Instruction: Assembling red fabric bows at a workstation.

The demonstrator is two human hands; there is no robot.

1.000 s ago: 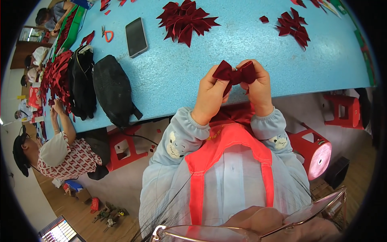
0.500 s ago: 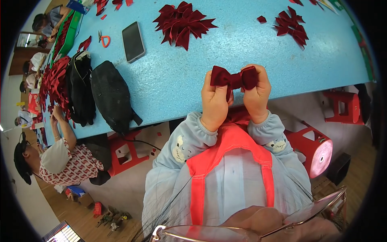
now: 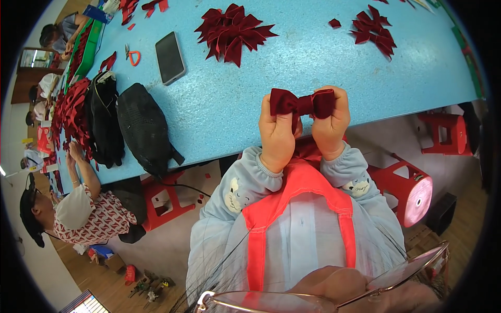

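1. One dark-red bow (image 3: 302,106) is between the two hands, by the desk's (image 3: 219,109) near edge; the left hand (image 3: 276,138) pinches its left loop, the right hand (image 3: 332,128) its right.
2. The step looks like shaping the loops; the next move probably calls for gentle, even finger pressure.
3. Beyond the hands: one larger ribbon pile (image 3: 235,34) ahead-left, one smaller pile (image 3: 373,32) ahead-right, pieces too overlapped to count.
4. Left of the hands: one phone (image 3: 170,58), one pair of scissors (image 3: 134,58), two black bags (image 3: 142,128).

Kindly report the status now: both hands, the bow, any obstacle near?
Left hand, right hand each holding one side of dark red bow. Bow's middle uncovered. Dark phone lies apart; no obstacle seen.
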